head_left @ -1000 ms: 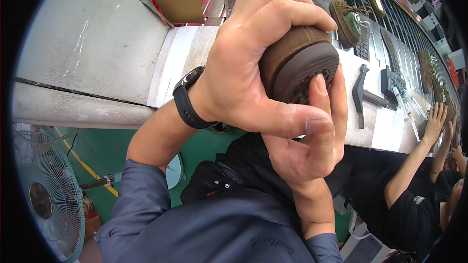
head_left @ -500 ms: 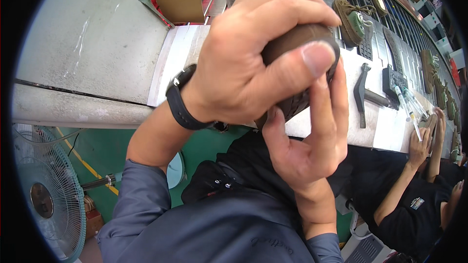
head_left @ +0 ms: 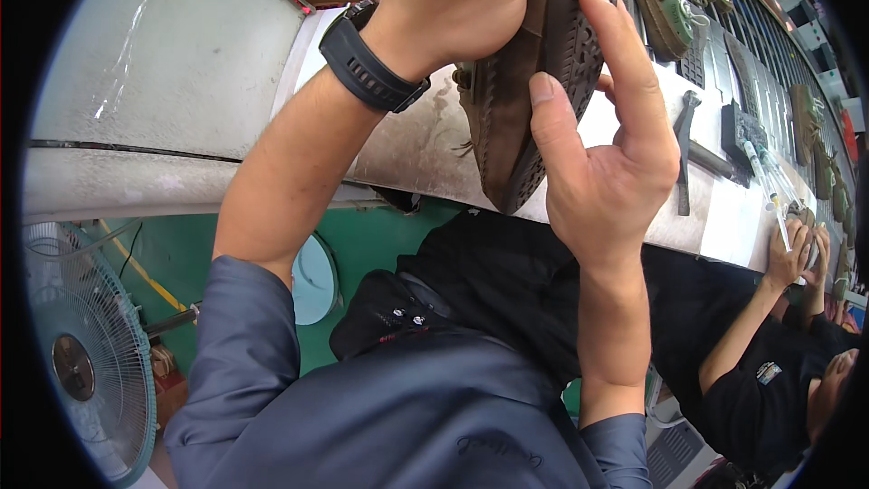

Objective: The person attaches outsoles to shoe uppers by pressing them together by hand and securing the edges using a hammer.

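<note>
A brown shoe (head_left: 516, 100) hangs on its side over the table's near edge, its dark treaded sole (head_left: 572, 45) facing right. My left hand (head_left: 462, 4), with a black watch on its wrist, is closed around the upper part of the shoe; its fingertips are hidden behind the shoe or cut off by the picture's top edge. From the right, my right hand (head_left: 615, 158) takes the sole side, with the thumb low on the sole's edge and the forefinger reaching up along the tread. Laces show at the shoe's left side.
On the white table (head_left: 398, 158) to the right lie a hammer (head_left: 688, 149), a black block (head_left: 740, 131) and several syringes (head_left: 765, 172). Brown shoes (head_left: 665, 14) stand on the rollers behind. A co-worker's hands (head_left: 797, 249) work at far right. A fan (head_left: 77, 367) stands lower left.
The shoe has turned so that its side and sole show lengthwise. My left hand has moved up, and my right hand has shifted up and right, its fingers spreading wider along the sole.
</note>
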